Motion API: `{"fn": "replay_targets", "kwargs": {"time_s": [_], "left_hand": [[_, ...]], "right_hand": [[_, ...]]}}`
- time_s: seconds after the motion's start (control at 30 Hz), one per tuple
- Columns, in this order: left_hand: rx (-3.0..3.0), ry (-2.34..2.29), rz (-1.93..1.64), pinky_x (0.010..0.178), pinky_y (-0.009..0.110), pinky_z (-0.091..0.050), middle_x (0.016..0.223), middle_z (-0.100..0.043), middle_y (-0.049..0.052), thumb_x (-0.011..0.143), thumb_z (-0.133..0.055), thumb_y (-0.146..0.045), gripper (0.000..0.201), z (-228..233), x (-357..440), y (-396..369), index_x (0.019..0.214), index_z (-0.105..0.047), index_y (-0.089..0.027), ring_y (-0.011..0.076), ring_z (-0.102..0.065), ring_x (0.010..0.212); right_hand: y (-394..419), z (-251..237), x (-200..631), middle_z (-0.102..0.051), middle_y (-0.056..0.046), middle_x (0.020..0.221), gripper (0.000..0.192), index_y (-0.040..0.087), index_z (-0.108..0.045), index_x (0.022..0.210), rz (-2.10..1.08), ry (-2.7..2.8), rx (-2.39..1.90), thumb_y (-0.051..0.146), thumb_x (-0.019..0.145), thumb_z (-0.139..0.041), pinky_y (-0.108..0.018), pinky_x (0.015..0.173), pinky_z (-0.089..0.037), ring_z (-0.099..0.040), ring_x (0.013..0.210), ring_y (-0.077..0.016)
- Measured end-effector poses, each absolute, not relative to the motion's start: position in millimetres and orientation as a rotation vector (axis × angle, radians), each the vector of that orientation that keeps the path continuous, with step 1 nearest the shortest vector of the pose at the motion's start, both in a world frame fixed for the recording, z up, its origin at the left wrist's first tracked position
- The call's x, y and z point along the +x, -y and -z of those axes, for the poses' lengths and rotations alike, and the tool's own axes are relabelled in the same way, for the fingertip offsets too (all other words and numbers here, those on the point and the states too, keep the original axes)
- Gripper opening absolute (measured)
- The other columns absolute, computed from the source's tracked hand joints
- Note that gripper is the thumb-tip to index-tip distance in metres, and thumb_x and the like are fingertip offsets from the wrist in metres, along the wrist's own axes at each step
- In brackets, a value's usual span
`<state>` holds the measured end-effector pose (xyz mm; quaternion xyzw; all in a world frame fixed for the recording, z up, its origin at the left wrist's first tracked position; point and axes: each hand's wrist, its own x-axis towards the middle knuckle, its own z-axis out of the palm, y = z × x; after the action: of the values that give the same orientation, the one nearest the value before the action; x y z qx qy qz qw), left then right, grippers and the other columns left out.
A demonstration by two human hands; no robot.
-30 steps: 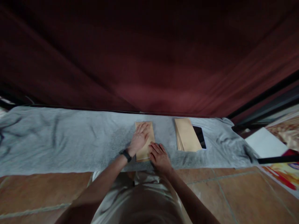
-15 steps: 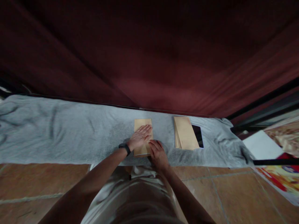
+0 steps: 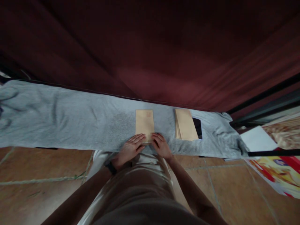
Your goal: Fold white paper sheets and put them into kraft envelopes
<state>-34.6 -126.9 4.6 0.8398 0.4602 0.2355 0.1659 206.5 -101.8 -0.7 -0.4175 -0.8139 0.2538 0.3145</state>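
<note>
A tan paper envelope [image 3: 144, 122] with a small reddish square near its far right corner lies in front of me on a grey cloth. My left hand [image 3: 131, 148] is at its near left corner, with thumb and fingers closed on the near edge. At the near right corner, the fingers and thumb of my right hand [image 3: 161, 147] close on the edge too. Both hands cover parts of the near end. To the right lies a slightly fanned stack of similar envelopes [image 3: 187, 125], untouched.
A dark flat device [image 3: 197, 127] lies partly under the stack. The grey cloth [image 3: 93, 120] covers a long narrow surface, with a dark red curtain [image 3: 150, 72] behind it. At the right are a white sheet [image 3: 259, 139], a colourful printed package [image 3: 278, 172] and a dark bar [image 3: 274, 153].
My left hand has slid from flat on the envelope's middle to its near left corner, uncovering the reddish square. My right hand stays at the near right side. The view has shifted slightly.
</note>
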Motion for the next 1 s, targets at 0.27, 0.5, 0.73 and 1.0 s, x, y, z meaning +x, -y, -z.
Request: {"fn": "replay_targets", "kwargs": {"time_s": [0.27, 0.5, 0.73, 1.0], "left_hand": [[2.309, -1.426, -0.844, 0.113, 0.044, -0.048, 0.134, -0.07, 0.007, 0.103, -0.049, -0.031, 0.034, -6, -28, 132, 0.128, -0.068, -0.022, 0.0227, -0.063, 0.129], [2.252, -1.496, -0.899, 0.108, 0.041, -0.052, 0.129, -0.072, 0.008, 0.101, -0.044, -0.018, 0.033, -3, -21, 133, 0.123, -0.069, -0.021, 0.0215, -0.065, 0.123], [2.342, -1.611, -0.828, 0.112, 0.044, -0.049, 0.13, -0.071, 0.012, 0.095, -0.045, -0.01, 0.037, 2, -10, 141, 0.124, -0.068, -0.017, 0.0264, -0.062, 0.127], [2.532, -1.495, -0.685, 0.121, 0.046, -0.039, 0.15, -0.057, 0.014, 0.098, -0.041, -0.016, 0.049, 11, -30, 154, 0.144, -0.057, -0.012, 0.0257, -0.05, 0.143]], "right_hand": [[107, -4, 207, -0.071, -0.009, 0.126, 0.014, 0.022, -0.07, 0.109, -0.654, 2.137, -1.159, 0.026, 0.099, -0.06, -0.044, 0.112, -0.045, -0.061, 0.124, -0.0222], [106, -1, 200, -0.071, -0.008, 0.119, 0.018, 0.023, -0.069, 0.105, -0.549, 2.131, -1.268, 0.022, 0.102, -0.051, -0.041, 0.101, -0.048, -0.062, 0.115, -0.0222], [119, -4, 185, -0.07, -0.009, 0.123, 0.027, 0.02, -0.069, 0.116, -0.436, 2.147, -1.304, 0.018, 0.104, -0.045, -0.045, 0.113, -0.041, -0.06, 0.122, -0.0213], [163, -3, 154, -0.047, -0.015, 0.158, 0.053, 0.01, -0.044, 0.154, -0.406, 2.361, -1.249, 0.03, 0.105, -0.046, -0.045, 0.126, -0.029, -0.039, 0.149, -0.0241]]}}
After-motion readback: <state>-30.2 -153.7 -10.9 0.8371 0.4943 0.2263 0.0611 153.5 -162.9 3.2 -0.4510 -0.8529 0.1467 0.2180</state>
